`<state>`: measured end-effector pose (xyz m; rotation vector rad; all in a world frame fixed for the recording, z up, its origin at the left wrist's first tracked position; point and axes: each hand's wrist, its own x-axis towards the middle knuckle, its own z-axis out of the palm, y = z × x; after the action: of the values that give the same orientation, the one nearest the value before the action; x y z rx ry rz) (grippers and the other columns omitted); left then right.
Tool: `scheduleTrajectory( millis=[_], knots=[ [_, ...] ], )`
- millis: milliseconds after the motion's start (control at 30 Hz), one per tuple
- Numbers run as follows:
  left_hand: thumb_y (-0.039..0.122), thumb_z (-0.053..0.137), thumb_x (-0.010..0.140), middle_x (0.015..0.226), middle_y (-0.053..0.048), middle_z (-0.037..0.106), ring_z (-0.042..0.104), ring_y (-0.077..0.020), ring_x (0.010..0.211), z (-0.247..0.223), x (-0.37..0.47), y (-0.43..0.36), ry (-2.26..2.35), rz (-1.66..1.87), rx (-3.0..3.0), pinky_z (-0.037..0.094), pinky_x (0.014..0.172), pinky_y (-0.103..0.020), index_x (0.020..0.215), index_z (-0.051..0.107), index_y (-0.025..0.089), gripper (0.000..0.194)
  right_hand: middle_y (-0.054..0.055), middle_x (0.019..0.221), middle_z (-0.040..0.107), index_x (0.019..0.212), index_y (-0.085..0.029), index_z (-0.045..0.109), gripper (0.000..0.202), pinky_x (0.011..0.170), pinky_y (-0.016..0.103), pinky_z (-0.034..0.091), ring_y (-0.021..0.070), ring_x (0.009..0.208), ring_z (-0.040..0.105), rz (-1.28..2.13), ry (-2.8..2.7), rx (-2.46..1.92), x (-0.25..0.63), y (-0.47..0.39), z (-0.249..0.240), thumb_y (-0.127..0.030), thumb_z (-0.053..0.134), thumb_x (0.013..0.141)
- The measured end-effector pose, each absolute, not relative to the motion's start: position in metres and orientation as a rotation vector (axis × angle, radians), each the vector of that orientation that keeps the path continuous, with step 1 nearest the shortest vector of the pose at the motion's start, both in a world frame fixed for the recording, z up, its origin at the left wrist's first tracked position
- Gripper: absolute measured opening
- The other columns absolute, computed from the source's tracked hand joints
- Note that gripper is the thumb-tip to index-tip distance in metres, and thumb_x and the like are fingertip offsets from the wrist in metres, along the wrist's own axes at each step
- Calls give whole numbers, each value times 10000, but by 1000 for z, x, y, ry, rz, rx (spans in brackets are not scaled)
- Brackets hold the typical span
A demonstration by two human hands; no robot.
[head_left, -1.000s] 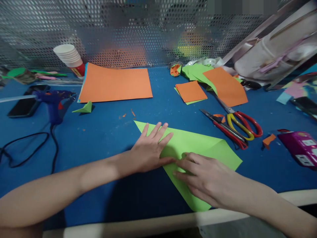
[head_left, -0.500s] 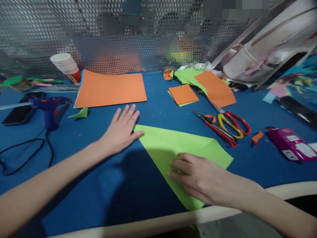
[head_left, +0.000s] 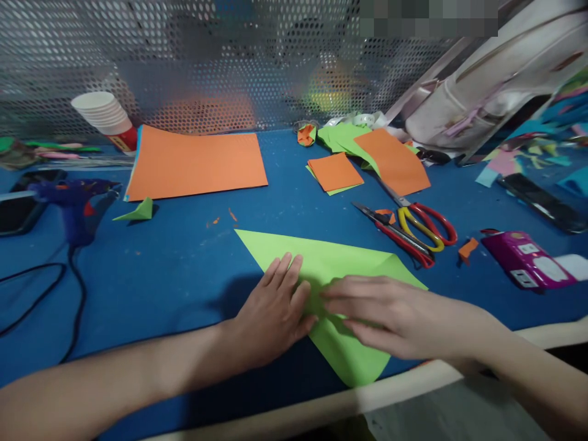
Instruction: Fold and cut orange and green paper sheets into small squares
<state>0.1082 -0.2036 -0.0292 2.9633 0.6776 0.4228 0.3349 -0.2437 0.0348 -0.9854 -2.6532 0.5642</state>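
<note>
A folded sheet of light green paper lies on the blue table, one pointed corner to the left and a rounded end near the front edge. My left hand rests flat on the paper's left slanting edge, fingers stretched out. Over the middle of the same sheet is my right hand, its fingers loosely bent and apart, with nothing seen in them. Its fingertips are close to the left thumb; whether they touch the paper is hard to tell.
Scissors and a red-handled cutter lie behind the paper's right end. Orange sheets, small orange squares and paper cups stand further back. A corded glue gun is at left, a purple pack at right.
My left hand has moved from the paper's far left corner toward me and right, onto its slanting edge. My right hand has shifted slightly up and right. The view has turned a little.
</note>
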Motion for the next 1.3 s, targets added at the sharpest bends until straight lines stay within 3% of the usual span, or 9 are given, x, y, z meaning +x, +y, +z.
scheduleTrajectory(
  millis=[67,167,300,400,500,700,900,1133,1300],
  knots=[
    [438,525,930,1414,-290,479,389,-401,1389,-31,108,-205,703,412,2972,390,1109,-548,1137,552,85,409,145,1158,693,1207,-124,624,331,915,364,541,209,1093,640,457,-2559,-1039,327,-227,35,-177,388,982],
    [436,496,940,1331,-272,562,464,-381,1342,-35,109,-206,705,491,3008,419,1079,-540,1223,527,71,463,179,1314,621,1261,-69,591,386,1099,472,402,262,1283,531,355,-2455,-1121,298,-199,25,-208,352,991],
    [410,454,959,1206,-231,656,498,-353,1315,-38,108,-204,652,513,3032,387,1095,-550,1277,506,59,477,230,1542,339,1453,9,371,691,1194,506,226,327,1467,235,755,-2637,-1123,264,-172,13,-490,418,977],
    [410,486,946,1210,-238,653,448,-354,1355,-38,108,-203,637,484,3004,331,1133,-550,1263,514,44,485,227,1585,215,1498,25,273,772,1217,476,162,302,1492,131,948,-2661,-1179,266,-169,9,-552,324,987],
    [430,528,922,1344,-248,565,391,-357,1397,-35,109,-202,673,435,2976,343,1130,-534,1315,471,68,538,199,1610,114,1525,7,193,822,1224,479,120,281,1500,48,927,-2651,-1260,289,-179,2,-603,266,980],
    [387,547,921,1437,-302,452,408,-407,1375,-31,108,-203,696,358,3002,395,1097,-533,1105,559,93,346,175,1612,74,1542,-59,173,911,1215,530,118,273,1500,20,634,-2626,-1505,339,-206,-20,-719,256,920],
    [382,571,916,1444,-308,442,372,-400,1399,-31,106,-203,678,396,2994,382,1111,-541,1144,540,84,376,178,1607,132,1549,-82,168,873,1202,535,178,288,1493,70,262,-2586,-1711,377,-220,-32,-686,297,932],
    [399,568,916,1406,-326,472,432,-435,1348,-31,107,-202,663,426,3054,431,1069,-553,1097,559,66,379,182,1608,108,1565,-119,-1,875,1188,537,228,305,1485,97,92,-2531,-1809,407,-234,-35,-643,329,947],
    [365,564,919,1419,-326,460,415,-428,1363,-31,107,-204,672,445,3030,419,1076,-551,1081,560,72,335,192,1611,67,1557,-105,-62,965,1198,546,192,301,1490,14,53,-2546,-1633,372,-244,-27,-670,387,917]
  ],
)
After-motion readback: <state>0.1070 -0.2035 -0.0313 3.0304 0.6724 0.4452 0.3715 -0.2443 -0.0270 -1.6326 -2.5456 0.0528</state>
